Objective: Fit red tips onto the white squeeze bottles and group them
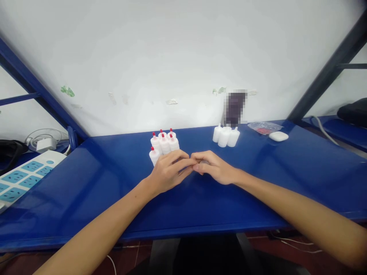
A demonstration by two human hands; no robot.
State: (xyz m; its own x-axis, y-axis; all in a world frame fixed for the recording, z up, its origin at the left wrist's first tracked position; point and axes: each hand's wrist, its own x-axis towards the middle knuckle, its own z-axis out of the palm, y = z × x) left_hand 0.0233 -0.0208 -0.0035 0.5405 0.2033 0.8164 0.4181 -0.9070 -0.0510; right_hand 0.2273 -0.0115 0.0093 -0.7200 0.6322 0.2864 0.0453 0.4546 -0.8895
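My left hand (pixel 172 168) and my right hand (pixel 214 166) meet fingertip to fingertip above the middle of the blue table. The fingers of both are bent and pressed together; whatever lies between them, if anything, is hidden. Just behind my left hand stands a cluster of white squeeze bottles (pixel 164 143) with red-tipped nozzles, partly covered by that hand. Beyond my right hand, a smaller group of white squeeze bottles (pixel 224 139) stands upright, with no red on the nozzles that show.
A clear plastic bag (pixel 273 126) with small red pieces lies at the back right, beside a rounded white case (pixel 278 136). A pixelated dark object (pixel 235 108) leans against the wall. On the left is a white power strip (pixel 34 172) with blue sockets.
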